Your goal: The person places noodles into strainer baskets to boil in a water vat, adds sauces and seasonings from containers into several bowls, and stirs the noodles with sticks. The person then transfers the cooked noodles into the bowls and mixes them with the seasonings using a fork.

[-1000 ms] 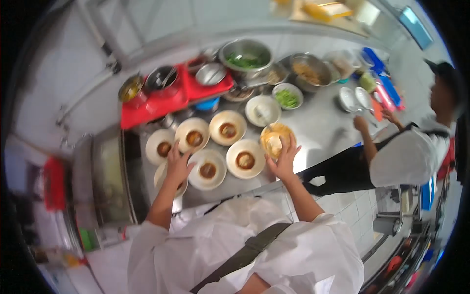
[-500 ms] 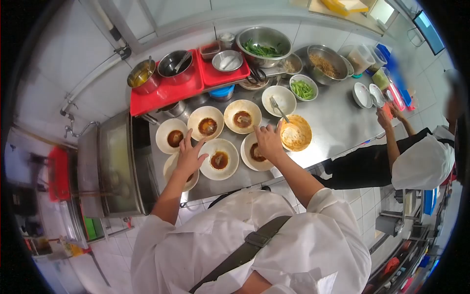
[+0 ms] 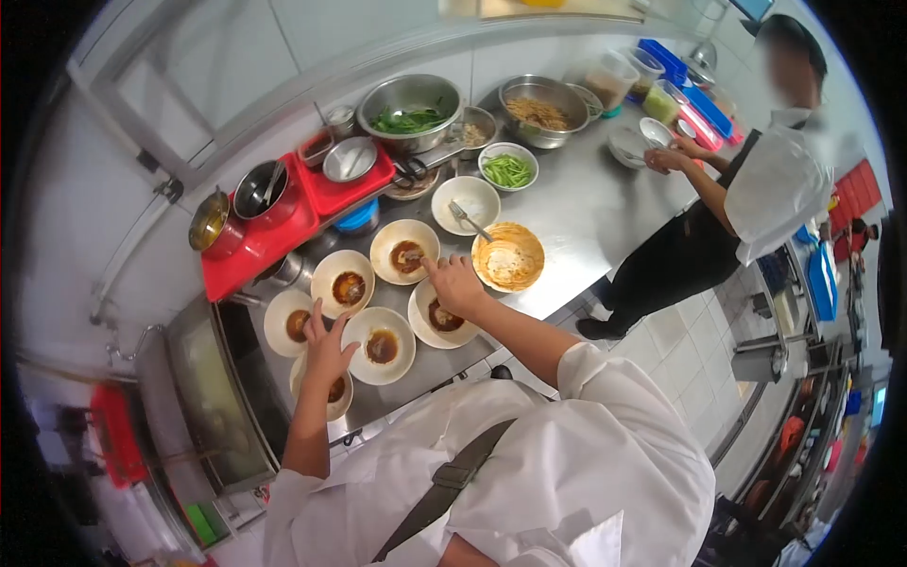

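Observation:
Several pale bowls with dark brown sauce stand on the steel counter. My left hand (image 3: 328, 352), fingers apart and holding nothing, is over the left group, between a lower bowl (image 3: 379, 347) and the leftmost bowl (image 3: 286, 323). My right hand (image 3: 455, 286) hovers above a sauce bowl (image 3: 444, 331), its fingertips near the rim of an upper bowl (image 3: 405, 252); whether it pinches anything is hidden. Right of it sits a bowl smeared with orange paste (image 3: 508, 257). A fork (image 3: 471, 222) leans in a white bowl (image 3: 465, 205) behind.
Red trays (image 3: 257, 253) with metal pots stand at the back left. Behind are a bowl of greens (image 3: 408, 119), a bowl of chopped green pieces (image 3: 508, 170) and a pot of brown food (image 3: 539, 113). At the right a co-worker (image 3: 727, 198) handles white bowls.
My right hand has moved left from beside the orange-smeared bowl to the upper sauce bowl. My left hand stays over the left bowls. The view has turned, and the co-worker now holds a white bowl.

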Motion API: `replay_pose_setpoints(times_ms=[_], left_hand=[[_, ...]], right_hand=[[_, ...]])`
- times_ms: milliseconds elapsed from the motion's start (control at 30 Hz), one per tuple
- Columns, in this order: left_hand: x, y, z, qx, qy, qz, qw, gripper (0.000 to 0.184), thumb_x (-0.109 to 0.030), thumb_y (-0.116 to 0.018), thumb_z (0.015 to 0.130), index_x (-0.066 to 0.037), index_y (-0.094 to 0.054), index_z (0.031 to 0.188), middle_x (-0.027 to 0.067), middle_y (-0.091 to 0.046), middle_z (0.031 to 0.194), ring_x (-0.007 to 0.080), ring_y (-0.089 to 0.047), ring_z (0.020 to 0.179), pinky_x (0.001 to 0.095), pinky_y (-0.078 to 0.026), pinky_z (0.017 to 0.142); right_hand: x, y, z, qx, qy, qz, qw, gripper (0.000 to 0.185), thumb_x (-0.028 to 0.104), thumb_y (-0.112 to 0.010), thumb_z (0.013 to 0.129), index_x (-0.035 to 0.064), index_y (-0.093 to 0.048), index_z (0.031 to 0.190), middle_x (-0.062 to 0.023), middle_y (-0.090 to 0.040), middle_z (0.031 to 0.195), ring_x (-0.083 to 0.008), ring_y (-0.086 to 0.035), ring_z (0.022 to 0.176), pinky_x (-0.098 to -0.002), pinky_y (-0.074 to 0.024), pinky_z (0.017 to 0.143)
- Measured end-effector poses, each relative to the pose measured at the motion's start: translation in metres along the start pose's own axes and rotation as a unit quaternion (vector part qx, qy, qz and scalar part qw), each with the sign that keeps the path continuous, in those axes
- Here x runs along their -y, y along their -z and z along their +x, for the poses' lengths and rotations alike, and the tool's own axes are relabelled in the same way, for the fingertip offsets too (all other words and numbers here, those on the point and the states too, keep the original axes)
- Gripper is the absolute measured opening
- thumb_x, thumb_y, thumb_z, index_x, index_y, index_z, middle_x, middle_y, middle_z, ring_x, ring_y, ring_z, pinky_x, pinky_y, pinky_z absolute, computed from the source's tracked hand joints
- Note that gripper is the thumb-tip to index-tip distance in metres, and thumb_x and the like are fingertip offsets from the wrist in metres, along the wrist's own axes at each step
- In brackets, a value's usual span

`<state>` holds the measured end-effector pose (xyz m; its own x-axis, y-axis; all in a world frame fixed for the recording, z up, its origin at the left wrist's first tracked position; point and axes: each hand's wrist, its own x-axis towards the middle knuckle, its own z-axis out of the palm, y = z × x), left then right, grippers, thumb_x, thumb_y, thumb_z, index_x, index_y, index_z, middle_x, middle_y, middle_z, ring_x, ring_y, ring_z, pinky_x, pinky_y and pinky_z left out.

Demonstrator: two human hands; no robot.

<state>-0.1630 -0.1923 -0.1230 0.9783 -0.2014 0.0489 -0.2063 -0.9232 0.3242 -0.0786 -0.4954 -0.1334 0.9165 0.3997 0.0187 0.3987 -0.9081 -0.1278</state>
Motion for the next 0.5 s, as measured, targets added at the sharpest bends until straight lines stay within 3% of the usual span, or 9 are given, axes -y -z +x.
replay_pose_setpoints(times_ms=[67, 133, 167, 233, 333, 500], left_hand=[[-0.001, 0.002, 0.000, 0.009, -0.002, 0.005, 1.000, 0.064, -0.019, -0.078, 0.072, -0.017, -0.054, 0.131, 0.0205, -0.010, 0.154, 0.0488, -0.025, 0.129, 0.0525, -0.030, 0.107], [-0.003, 0.002, -0.001, 0.032, -0.002, 0.016, 0.999, 0.065, -0.020, -0.075, 0.075, -0.016, -0.051, 0.135, 0.0225, -0.008, 0.155, 0.0498, -0.024, 0.130, 0.0536, -0.030, 0.107], [-0.004, 0.001, -0.001, 0.019, 0.002, 0.008, 1.000, 0.065, -0.020, -0.074, 0.077, -0.016, -0.049, 0.137, 0.0233, -0.007, 0.155, 0.0504, -0.023, 0.130, 0.0541, -0.029, 0.107], [-0.008, -0.001, 0.000, 0.006, 0.003, 0.003, 1.000, 0.066, -0.020, -0.072, 0.079, -0.016, -0.047, 0.139, 0.0241, -0.007, 0.156, 0.0510, -0.022, 0.131, 0.0547, -0.029, 0.107], [-0.022, -0.004, 0.000, -0.023, 0.029, 0.019, 0.999, 0.067, -0.020, -0.069, 0.081, -0.016, -0.043, 0.143, 0.0256, -0.007, 0.156, 0.0520, -0.021, 0.131, 0.0550, -0.028, 0.108], [-0.066, 0.001, 0.007, -0.058, 0.008, -0.004, 0.998, 0.067, -0.019, -0.067, 0.084, -0.016, -0.040, 0.145, 0.0266, -0.008, 0.155, 0.0526, -0.021, 0.132, 0.0553, -0.025, 0.109]], right_hand=[[-0.001, 0.009, -0.007, -0.006, -0.007, -0.001, 1.000, 0.066, 0.018, -0.067, 0.075, 0.0076, -0.044, 0.136, -0.0158, -0.062, 0.113, -0.0315, -0.053, 0.108, -0.0491, -0.0390, 0.090], [-0.001, 0.017, -0.021, -0.112, 0.009, 0.019, 0.993, 0.060, 0.019, -0.066, 0.077, 0.0091, -0.047, 0.133, -0.0125, -0.059, 0.116, -0.0304, -0.052, 0.108, -0.0488, -0.0370, 0.091], [-0.003, 0.020, -0.031, -0.112, 0.007, 0.023, 0.993, 0.060, 0.019, -0.066, 0.077, 0.0091, -0.047, 0.133, -0.0125, -0.059, 0.116, -0.0304, -0.052, 0.108, -0.0488, -0.0370, 0.091], [-0.017, 0.025, -0.056, -0.182, 0.092, 0.119, 0.972, 0.055, 0.020, -0.067, 0.078, 0.0112, -0.049, 0.130, -0.0091, -0.056, 0.117, -0.0286, -0.050, 0.109, -0.0495, -0.0337, 0.093], [-0.045, 0.001, -0.105, -0.224, 0.146, 0.126, 0.955, 0.054, 0.020, -0.069, 0.077, 0.0140, -0.049, 0.127, -0.0081, -0.053, 0.122, -0.0275, -0.048, 0.111, -0.0488, -0.0312, 0.096], [-0.103, -0.053, -0.201, -0.177, 0.024, 0.139, 0.974, 0.060, 0.020, -0.070, 0.077, 0.0191, -0.046, 0.133, -0.0108, -0.044, 0.135, -0.0284, -0.044, 0.120, -0.0507, -0.0310, 0.099]])
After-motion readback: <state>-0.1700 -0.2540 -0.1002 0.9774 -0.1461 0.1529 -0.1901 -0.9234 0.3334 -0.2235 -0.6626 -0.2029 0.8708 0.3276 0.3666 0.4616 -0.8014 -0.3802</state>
